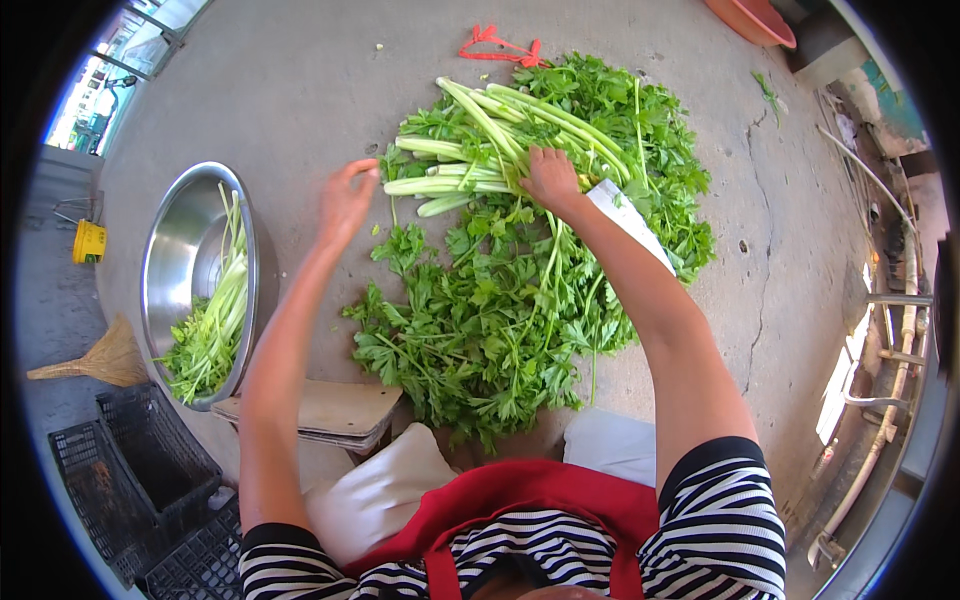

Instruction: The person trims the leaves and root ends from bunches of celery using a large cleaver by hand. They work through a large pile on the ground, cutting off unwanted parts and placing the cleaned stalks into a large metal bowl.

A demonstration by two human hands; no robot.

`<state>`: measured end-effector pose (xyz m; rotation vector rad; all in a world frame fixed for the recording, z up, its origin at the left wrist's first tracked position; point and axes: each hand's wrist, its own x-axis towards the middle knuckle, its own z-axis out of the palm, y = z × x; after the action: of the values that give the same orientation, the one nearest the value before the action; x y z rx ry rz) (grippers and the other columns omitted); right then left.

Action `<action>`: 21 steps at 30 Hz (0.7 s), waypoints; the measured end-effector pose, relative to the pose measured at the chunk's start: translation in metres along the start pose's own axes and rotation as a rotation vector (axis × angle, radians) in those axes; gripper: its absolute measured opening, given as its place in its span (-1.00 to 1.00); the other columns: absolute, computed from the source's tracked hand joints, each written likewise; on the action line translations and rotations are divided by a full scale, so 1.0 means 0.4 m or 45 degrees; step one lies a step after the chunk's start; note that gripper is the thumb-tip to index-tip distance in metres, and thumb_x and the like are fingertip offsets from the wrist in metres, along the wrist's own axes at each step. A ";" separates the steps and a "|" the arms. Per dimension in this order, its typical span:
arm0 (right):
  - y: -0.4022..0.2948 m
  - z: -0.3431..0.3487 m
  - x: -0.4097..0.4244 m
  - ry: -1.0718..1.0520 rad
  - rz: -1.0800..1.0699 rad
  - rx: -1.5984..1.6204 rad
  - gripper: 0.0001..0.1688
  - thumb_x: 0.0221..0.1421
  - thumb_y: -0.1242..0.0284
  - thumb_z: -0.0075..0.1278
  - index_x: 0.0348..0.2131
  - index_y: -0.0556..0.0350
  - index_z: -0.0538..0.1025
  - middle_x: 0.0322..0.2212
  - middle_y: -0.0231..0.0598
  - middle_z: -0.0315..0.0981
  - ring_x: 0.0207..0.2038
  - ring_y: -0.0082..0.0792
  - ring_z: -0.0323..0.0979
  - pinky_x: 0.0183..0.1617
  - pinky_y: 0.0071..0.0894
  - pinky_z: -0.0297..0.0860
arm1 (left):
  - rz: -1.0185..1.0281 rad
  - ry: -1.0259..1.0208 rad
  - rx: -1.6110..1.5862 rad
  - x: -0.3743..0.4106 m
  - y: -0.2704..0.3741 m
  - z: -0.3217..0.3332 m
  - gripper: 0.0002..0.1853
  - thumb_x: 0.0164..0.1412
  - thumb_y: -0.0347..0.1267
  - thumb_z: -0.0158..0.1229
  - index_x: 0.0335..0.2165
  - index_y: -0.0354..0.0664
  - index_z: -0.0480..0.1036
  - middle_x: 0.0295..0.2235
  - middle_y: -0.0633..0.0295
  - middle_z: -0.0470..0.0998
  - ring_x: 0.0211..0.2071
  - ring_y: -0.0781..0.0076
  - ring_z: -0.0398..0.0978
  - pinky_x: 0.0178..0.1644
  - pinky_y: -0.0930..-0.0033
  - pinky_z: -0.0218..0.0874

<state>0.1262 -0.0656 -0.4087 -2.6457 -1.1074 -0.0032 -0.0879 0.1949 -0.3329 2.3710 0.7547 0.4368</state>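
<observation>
A heap of leafy celery (487, 315) lies on the concrete floor before me. Cut pale-green celery stalks (457, 146) rest across its far part, their ends towards the left. My right hand (553, 178) presses down on these stalks, fingers curled over them. Under my right wrist and forearm, a flat pale blade (630, 225), apparently a cleaver's, lies over the leaves; its handle is hidden. My left hand (349, 201) is raised left of the stalk ends, blurred, fingers bent; whether it pinches a small sprig is unclear. Further left, a steel basin (187, 232) holds celery stalks (225, 307).
A wooden stool (345, 409) stands by my left knee. Black plastic crates (161, 457), a straw broom (97, 360) and a yellow bucket (89, 241) are at left. A red tie (502, 54) lies beyond the heap. An orange basin (754, 21) and wall pipes (900, 360) are at right.
</observation>
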 end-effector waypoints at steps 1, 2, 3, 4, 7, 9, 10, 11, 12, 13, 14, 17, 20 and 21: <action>0.029 0.011 0.000 -0.074 0.014 -0.033 -0.54 -0.03 0.33 0.10 -0.12 0.13 0.46 -0.17 -0.04 0.39 -0.02 -0.07 0.30 0.05 -0.07 0.26 | -0.209 -0.154 -0.273 0.010 0.062 0.032 -0.65 0.24 -0.17 0.08 -0.12 -0.13 0.52 -0.10 0.19 0.55 -0.04 0.32 0.43 0.07 0.27 0.19; 0.034 0.015 0.000 0.027 0.000 0.100 -0.56 -0.04 0.35 0.10 -0.13 0.14 0.46 -0.18 -0.03 0.39 -0.06 -0.07 0.33 0.02 -0.07 0.29 | -0.275 -0.270 -0.516 0.025 0.068 0.059 -0.53 0.25 -0.11 0.07 -0.01 -0.20 0.42 -0.03 0.09 0.48 0.04 0.25 0.38 0.13 0.24 0.17; 0.034 0.017 -0.008 0.127 -0.016 0.233 -0.57 -0.04 0.37 0.10 -0.14 0.15 0.46 -0.19 -0.01 0.39 -0.10 -0.07 0.35 -0.01 -0.07 0.32 | -0.343 -0.387 -0.760 0.045 0.066 0.091 -0.39 0.25 -0.05 0.06 0.09 -0.27 0.31 0.04 0.00 0.42 0.11 0.18 0.33 0.18 0.21 0.14; 0.018 0.009 -0.023 0.215 -0.033 0.365 -0.58 -0.05 0.39 0.10 -0.16 0.16 0.46 -0.20 0.01 0.39 -0.13 -0.06 0.38 -0.04 -0.07 0.35 | -0.424 -0.381 -0.896 0.058 0.080 0.116 -0.33 0.25 -0.03 0.06 0.13 -0.30 0.22 0.06 -0.06 0.38 0.10 0.14 0.33 0.20 0.18 0.14; -0.107 -0.089 -0.097 -0.160 0.080 0.793 -0.62 -0.05 0.49 0.08 -0.17 0.24 0.43 -0.23 0.05 0.39 -0.27 -0.09 0.44 -0.18 -0.13 0.43 | -0.650 -0.263 -1.302 0.074 0.088 0.165 -0.21 0.24 0.01 0.05 0.17 -0.39 0.06 0.07 -0.18 0.31 0.06 0.05 0.35 0.20 0.11 0.15; -0.148 -0.134 -0.179 -0.194 -0.020 0.821 -0.63 -0.04 0.53 0.06 -0.17 0.28 0.40 -0.25 0.06 0.40 -0.31 -0.13 0.45 -0.24 -0.17 0.45 | -0.736 -0.115 -1.582 0.077 0.102 0.198 -0.24 0.24 0.01 0.05 0.12 -0.41 0.12 0.04 -0.17 0.32 -0.02 0.04 0.40 0.14 0.10 0.21; -0.156 -0.146 -0.213 -0.204 -0.061 0.832 -0.63 -0.03 0.55 0.05 -0.17 0.30 0.39 -0.26 0.06 0.40 -0.33 -0.15 0.46 -0.27 -0.19 0.47 | -0.840 -0.008 -1.720 0.078 0.117 0.214 -0.40 0.32 -0.07 -0.03 0.07 -0.38 0.16 -0.06 -0.05 0.39 -0.04 0.10 0.39 0.12 0.08 0.27; -0.162 -0.149 -0.237 -0.457 0.089 0.843 -0.61 0.05 0.48 0.07 -0.10 0.24 0.41 -0.27 -0.03 0.44 -0.32 -0.19 0.48 -0.17 -0.18 0.46 | -0.884 0.008 -1.760 0.074 0.120 0.215 -0.43 0.33 -0.10 -0.05 0.08 -0.36 0.15 -0.06 -0.04 0.38 -0.04 0.10 0.39 0.11 0.05 0.29; -0.170 -0.158 -0.264 -0.536 -0.010 0.862 -0.62 0.08 0.43 0.07 -0.10 0.21 0.42 -0.26 -0.05 0.45 -0.30 -0.22 0.49 -0.16 -0.19 0.46 | -0.925 0.037 -1.795 0.068 0.095 0.211 -0.46 0.34 -0.14 -0.06 0.08 -0.34 0.14 -0.06 -0.02 0.37 -0.04 0.10 0.38 0.09 0.03 0.31; -0.172 -0.169 -0.280 -0.617 -0.110 0.879 -0.62 0.11 0.37 0.06 -0.09 0.18 0.44 -0.25 -0.08 0.46 -0.28 -0.25 0.50 -0.16 -0.19 0.47 | -0.968 0.065 -1.831 0.062 0.076 0.204 -0.49 0.35 -0.17 -0.07 0.09 -0.32 0.13 -0.07 -0.01 0.37 -0.03 0.10 0.38 0.07 0.01 0.33; -0.168 -0.179 -0.272 -0.606 -0.180 0.825 -0.61 0.13 0.33 0.04 -0.09 0.16 0.45 -0.25 -0.09 0.47 -0.27 -0.25 0.50 -0.15 -0.19 0.46 | -1.012 0.086 -1.820 0.042 0.049 0.192 -0.51 0.35 -0.18 -0.08 0.11 -0.22 0.12 -0.05 0.02 0.32 -0.05 0.09 0.39 0.04 -0.04 0.36; -0.132 -0.210 -0.200 -0.426 -0.259 0.747 -0.57 0.16 0.16 -0.01 -0.13 0.11 0.50 -0.25 -0.10 0.51 -0.21 -0.17 0.50 -0.11 -0.17 0.44 | -1.032 -0.001 -1.795 -0.063 0.043 0.145 -0.48 0.33 -0.15 -0.02 0.15 -0.13 0.16 0.08 0.01 0.17 0.06 0.09 0.26 0.08 -0.14 0.28; -0.096 -0.130 -0.071 0.024 -0.430 0.457 -0.42 0.12 0.13 0.04 -0.02 0.17 0.40 -0.16 -0.04 0.43 -0.04 -0.07 0.38 0.02 -0.15 0.34 | -1.078 -0.068 -1.581 -0.159 0.011 0.072 -0.52 0.29 -0.18 0.05 0.14 0.02 0.28 0.11 0.16 0.16 0.14 0.19 0.14 0.14 -0.19 0.08; -0.080 -0.095 -0.028 0.126 -0.452 0.365 -0.35 0.10 0.11 0.06 0.03 0.17 0.35 -0.12 -0.03 0.40 0.00 -0.07 0.34 0.05 -0.15 0.30 | -1.008 -0.042 -1.546 -0.169 0.003 0.063 -0.50 0.29 -0.17 0.05 0.15 0.01 0.27 0.13 0.14 0.15 0.17 0.18 0.10 0.15 -0.16 0.10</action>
<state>0.0999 -0.0615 -0.3654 -2.1501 -1.4105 -0.0415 -0.1284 0.1415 -0.3597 0.8640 0.9502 0.3410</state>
